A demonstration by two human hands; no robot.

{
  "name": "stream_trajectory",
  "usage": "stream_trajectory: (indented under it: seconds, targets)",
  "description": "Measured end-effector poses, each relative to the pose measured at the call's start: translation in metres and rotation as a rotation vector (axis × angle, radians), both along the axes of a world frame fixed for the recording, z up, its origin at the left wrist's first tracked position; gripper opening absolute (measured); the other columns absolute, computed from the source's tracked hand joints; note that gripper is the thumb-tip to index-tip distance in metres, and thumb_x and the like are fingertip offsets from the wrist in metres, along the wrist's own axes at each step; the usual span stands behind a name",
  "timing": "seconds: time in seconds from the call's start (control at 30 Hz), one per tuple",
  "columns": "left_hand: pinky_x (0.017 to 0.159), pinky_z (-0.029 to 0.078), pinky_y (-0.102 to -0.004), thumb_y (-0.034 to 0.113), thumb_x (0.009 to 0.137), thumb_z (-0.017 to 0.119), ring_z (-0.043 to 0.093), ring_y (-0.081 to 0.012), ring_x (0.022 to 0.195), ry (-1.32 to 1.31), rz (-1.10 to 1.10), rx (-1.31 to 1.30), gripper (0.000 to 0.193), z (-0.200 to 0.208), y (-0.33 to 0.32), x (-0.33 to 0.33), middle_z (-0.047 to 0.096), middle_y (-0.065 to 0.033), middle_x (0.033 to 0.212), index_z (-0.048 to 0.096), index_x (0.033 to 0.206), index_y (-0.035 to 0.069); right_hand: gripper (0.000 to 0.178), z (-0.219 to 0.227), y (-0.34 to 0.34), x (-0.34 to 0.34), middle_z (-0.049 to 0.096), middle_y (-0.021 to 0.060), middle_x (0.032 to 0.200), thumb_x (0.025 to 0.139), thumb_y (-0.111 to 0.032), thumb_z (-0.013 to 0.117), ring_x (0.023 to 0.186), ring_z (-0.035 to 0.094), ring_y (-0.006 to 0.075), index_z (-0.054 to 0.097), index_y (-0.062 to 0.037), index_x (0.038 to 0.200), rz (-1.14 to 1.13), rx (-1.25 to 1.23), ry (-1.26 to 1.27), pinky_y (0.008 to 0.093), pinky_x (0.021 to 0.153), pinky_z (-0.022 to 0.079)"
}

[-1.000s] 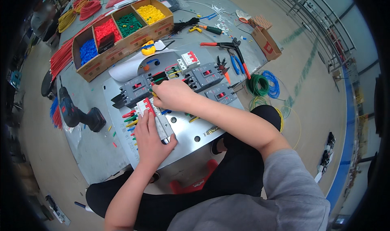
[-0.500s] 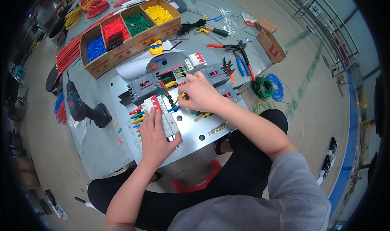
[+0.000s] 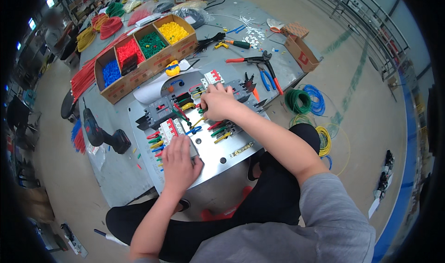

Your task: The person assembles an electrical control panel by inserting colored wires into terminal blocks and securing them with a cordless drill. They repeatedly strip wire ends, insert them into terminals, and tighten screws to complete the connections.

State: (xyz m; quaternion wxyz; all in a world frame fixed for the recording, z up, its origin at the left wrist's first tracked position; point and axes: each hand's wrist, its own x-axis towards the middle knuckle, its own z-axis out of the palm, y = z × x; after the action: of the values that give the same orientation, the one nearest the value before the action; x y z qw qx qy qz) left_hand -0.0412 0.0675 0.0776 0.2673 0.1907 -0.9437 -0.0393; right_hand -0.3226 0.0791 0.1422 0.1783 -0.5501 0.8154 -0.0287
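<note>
On the metal plate [image 3: 209, 153]: two white breakers [image 3: 169, 129], wires [image 3: 188, 106].
Surface [image 3: 116, 175]: one drill [image 3: 95, 129], one four-bin box [image 3: 153, 69].
Left hand [image 3: 180, 163]: palm-down, grip spread on left breaker.
Right hand [image 3: 220, 102]: arched over wires; cannot tell grip.

A plain grey shirt [image 3: 278, 240] with a loose, short right sleeve [image 3: 330, 203] is worn with black trousers [image 3: 273, 182] and dark shoes [image 3: 252, 170].

Mounting plate [image 3: 208, 163] is bare metal, smooth and glossy. Moulded-case breaker [image 3: 156, 107]: matt plastic. Compartment box [image 3: 143, 78]: matt cardboard. Curled sheet [image 3: 146, 93]: smooth paper. Surface [image 3: 118, 179] looks dull. T-shirt [image 3: 259, 242]: matt cloth.
</note>
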Motion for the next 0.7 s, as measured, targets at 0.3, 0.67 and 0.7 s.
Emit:
stream_trajectory:
  seconds: [0.3, 0.67, 0.7]
  targets:
    - [0.126, 0.038, -0.0546, 0.029, 0.09, 0.075, 0.06, -0.039, 0.132, -0.316, 0.159, -0.092, 0.068, 0.003, -0.002, -0.08, 0.069, -0.0225, 0.13, 0.063, 0.143, -0.012, 0.055, -0.027, 0.002, 0.003, 0.06, 0.0173, 0.15, 0.087, -0.025, 0.08, 0.148, 0.049, 0.0354, 0.074, -0.0084, 0.139, -0.02, -0.139, 0.114, 0.0586, 0.121, 0.034]
    - [0.115, 0.045, -0.0512, 0.033, 0.089, 0.078, 0.065, -0.0347, 0.125, -0.562, 0.008, 0.021, 0.058, 0.017, -0.043, -0.088, 0.075, -0.0173, 0.124, 0.074, 0.136, 0.0, 0.042, -0.028, 0.015, 0.002, 0.063, 0.0164, 0.147, 0.092, -0.035, 0.077, 0.145, 0.05, 0.0362, 0.083, -0.0125, 0.126, 0.058, -0.257, 0.022, 0.0551, 0.119, 0.036]
    - [0.115, 0.045, -0.0509, 0.032, 0.089, 0.078, 0.065, -0.0345, 0.124, -0.53, -0.004, 0.014, 0.058, 0.016, -0.042, -0.089, 0.074, -0.0173, 0.123, 0.074, 0.137, 0.0, 0.042, -0.032, 0.017, 0.001, 0.064, 0.0168, 0.148, 0.091, -0.036, 0.077, 0.146, 0.05, 0.0367, 0.084, -0.0111, 0.124, 0.048, -0.311, 0.019, 0.0546, 0.119, 0.036]
